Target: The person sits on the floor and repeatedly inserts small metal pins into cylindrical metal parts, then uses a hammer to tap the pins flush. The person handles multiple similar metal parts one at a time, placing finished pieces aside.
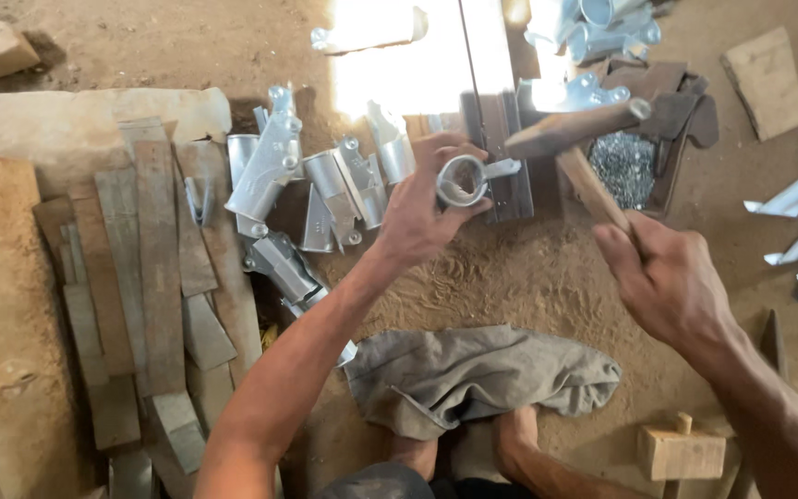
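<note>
Sheet-metal ring clamp (463, 179) sits pinched in our left hand (422, 214), resting against a dark iron bar (501, 157) on the sandy floor (528, 286). Our right hand (667, 277) grips a wooden-handled hammer (576, 129) just above it. Finished clamps (311, 180) lie piled to the left.

- Your small shiny metal ring piece (463, 179) sat pinched on the dark iron bar (496, 139), opening toward you.
- Your wooden-handled hammer (573, 129) hung tilted just above it.
</note>
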